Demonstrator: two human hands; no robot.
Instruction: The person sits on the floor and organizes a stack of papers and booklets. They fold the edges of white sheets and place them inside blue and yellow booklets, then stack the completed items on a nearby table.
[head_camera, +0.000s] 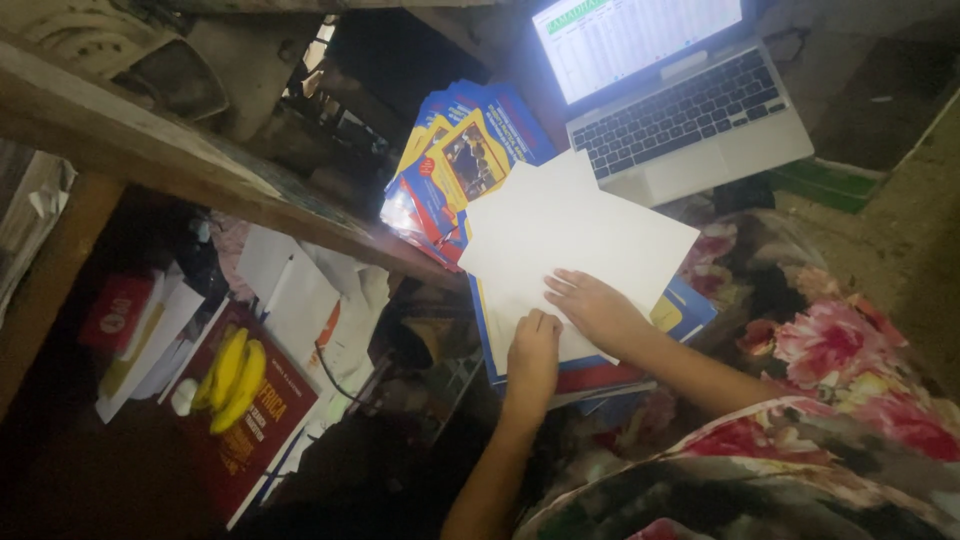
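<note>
White paper sheets (570, 235) lie on a stack of blue and yellow booklets (455, 165) in the middle of the head view. My left hand (533, 355) presses on the near edge of the white sheets with fingers curled. My right hand (597, 305) lies flat on the same sheets, fingers spread toward the left. More of the blue booklet stack (685, 310) shows under the paper beside my right wrist.
An open laptop (690, 120) with a lit screen sits at the top right. A wooden beam (160, 165) crosses the left side. Below it lie bananas (235, 375) on a red book (255, 430), loose papers (300, 300) and a floral cloth (830, 350).
</note>
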